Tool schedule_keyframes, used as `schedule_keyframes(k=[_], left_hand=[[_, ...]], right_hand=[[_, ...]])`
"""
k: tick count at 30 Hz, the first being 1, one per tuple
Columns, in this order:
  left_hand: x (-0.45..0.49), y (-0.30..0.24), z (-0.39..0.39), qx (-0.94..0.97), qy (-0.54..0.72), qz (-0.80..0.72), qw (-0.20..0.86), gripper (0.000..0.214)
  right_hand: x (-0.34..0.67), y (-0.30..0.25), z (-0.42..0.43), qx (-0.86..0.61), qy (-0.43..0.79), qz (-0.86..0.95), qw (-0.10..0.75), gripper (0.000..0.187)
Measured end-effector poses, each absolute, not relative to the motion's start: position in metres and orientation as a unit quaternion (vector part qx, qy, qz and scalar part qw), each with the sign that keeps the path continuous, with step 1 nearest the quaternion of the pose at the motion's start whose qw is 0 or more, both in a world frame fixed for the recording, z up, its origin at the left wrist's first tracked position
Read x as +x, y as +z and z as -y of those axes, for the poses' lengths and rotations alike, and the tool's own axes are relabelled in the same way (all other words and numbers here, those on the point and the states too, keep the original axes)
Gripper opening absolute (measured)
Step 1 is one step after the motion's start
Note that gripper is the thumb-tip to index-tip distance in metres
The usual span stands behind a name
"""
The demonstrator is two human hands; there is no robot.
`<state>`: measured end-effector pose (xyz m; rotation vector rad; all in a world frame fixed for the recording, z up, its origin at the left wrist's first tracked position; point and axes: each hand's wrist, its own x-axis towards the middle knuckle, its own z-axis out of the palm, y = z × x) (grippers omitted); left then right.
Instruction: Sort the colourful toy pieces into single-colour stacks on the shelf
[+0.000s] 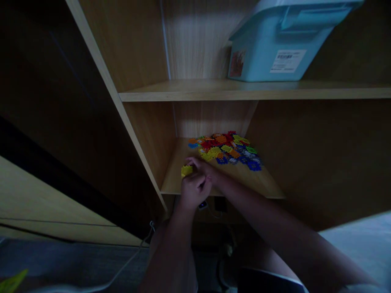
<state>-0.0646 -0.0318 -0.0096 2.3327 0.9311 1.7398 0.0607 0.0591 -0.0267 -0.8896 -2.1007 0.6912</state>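
My left hand (195,191) is curled closed in front of the lower shelf board, with a yellow interlocking toy piece (186,170) standing out above its fingers. The piece has toothed edges. Just beyond it, my right hand (202,167) reaches in from the right, its fingers bent round the far side of the same piece. The two hands overlap, so their exact grips are partly hidden. Behind them a loose pile of interlocking toy pieces (220,139) in red, orange, yellow, blue and green lies on the shelf.
Above the hands runs an upper shelf (189,96), bearing a light blue plastic bin (259,57) with a white label. A wooden side panel (149,138) bounds the left. Below the board are a small dark device (202,205) and cables; a white cable (122,268) trails at lower left.
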Motion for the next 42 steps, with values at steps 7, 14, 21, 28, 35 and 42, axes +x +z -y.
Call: schedule_keyframes(k=[7, 14, 21, 28, 35, 42], left_hand=[[-0.07, -0.007, 0.028, 0.765, 0.53, -0.358, 0.077, 0.05], [-0.079, -0.011, 0.016, 0.766, 0.396, -0.481, 0.157, 0.047], [-0.082, -0.003, -0.005, 0.781, 0.3, -0.496, 0.231, 0.027], [-0.078, 0.0, -0.039, 0.767, 0.279, -0.521, 0.249, 0.019], [-0.076, -0.005, -0.026, 0.786, 0.293, -0.511, 0.19, 0.02], [-0.078, -0.014, -0.027, 0.781, 0.331, -0.493, 0.194, 0.019]], right_hand=[[0.151, -0.025, -0.017, -0.394, 0.2, 0.826, 0.35, 0.062], [0.172, -0.026, -0.015, -0.411, 0.168, 0.82, 0.362, 0.059], [0.173, -0.021, -0.011, -0.41, 0.157, 0.806, 0.396, 0.042], [0.18, -0.02, -0.016, -0.525, 0.029, 0.727, 0.442, 0.016], [0.19, -0.024, -0.032, -0.636, -0.087, 0.658, 0.394, 0.017], [0.196, -0.013, -0.059, -0.666, -0.139, 0.657, 0.325, 0.037]])
